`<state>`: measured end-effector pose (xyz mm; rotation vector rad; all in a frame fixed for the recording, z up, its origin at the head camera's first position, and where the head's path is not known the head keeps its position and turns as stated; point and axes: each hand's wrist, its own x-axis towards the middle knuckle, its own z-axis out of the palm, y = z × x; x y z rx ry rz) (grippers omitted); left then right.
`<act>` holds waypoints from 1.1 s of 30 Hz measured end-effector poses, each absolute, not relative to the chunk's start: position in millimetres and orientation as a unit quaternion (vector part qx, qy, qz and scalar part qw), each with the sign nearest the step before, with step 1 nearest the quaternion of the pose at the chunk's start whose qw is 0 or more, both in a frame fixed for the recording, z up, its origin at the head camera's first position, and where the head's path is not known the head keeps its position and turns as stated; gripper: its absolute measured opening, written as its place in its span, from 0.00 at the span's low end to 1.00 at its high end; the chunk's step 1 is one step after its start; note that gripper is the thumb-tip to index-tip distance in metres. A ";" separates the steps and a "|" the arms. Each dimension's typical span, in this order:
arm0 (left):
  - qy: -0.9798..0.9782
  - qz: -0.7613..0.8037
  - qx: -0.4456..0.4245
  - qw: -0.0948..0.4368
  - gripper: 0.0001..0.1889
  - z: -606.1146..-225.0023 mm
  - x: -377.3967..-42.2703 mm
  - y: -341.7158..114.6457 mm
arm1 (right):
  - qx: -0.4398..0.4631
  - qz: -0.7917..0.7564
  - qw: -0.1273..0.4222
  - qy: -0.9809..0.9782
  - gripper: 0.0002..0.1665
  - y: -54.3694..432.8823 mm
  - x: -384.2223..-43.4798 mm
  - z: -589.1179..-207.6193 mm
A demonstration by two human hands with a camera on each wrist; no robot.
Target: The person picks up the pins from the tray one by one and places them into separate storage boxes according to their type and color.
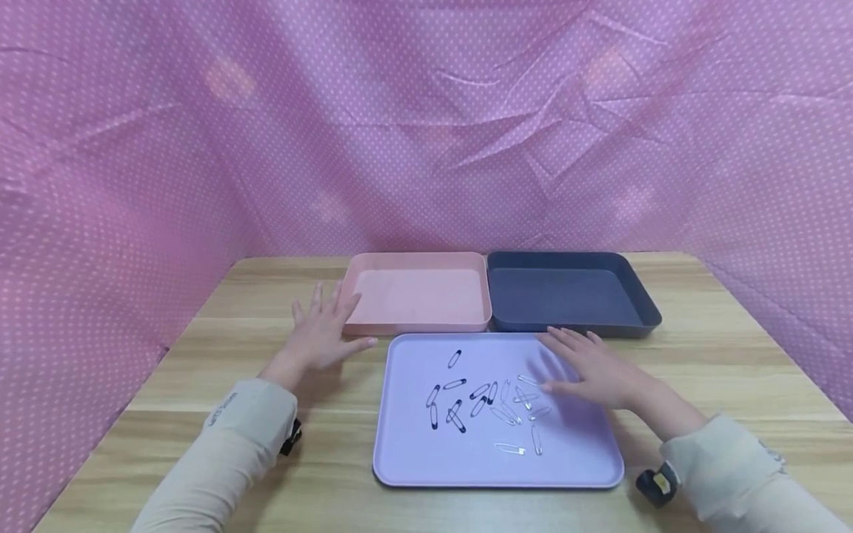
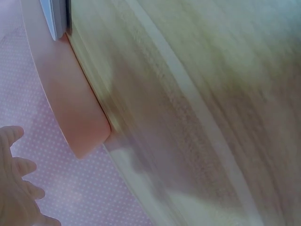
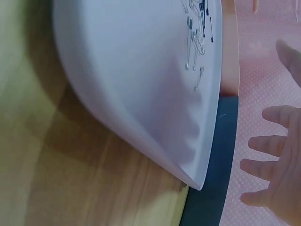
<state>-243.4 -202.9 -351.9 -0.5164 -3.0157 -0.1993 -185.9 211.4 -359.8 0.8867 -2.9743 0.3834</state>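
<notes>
Head view shows the left grip (image 1: 317, 339) spread near the pink tray (image 1: 423, 300), the right grip (image 1: 595, 371) spread above the lavender tray (image 1: 433, 463), apparently clear of its safety pins (image 1: 492, 393).

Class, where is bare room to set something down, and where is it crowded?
Free: inside the pink tray and navy tray; the table right of the navy tray, up to the curtain; the near left corner of the purple tray, in front of the pins. Crowded: its middle, where pins overlap.
</notes>
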 end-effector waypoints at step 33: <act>-0.986 -0.087 -0.142 -0.022 0.45 -366.0 -264.4 -202.9 | 0.296 0.269 -0.129 -0.907 0.37 208.2 -198.5 -370.0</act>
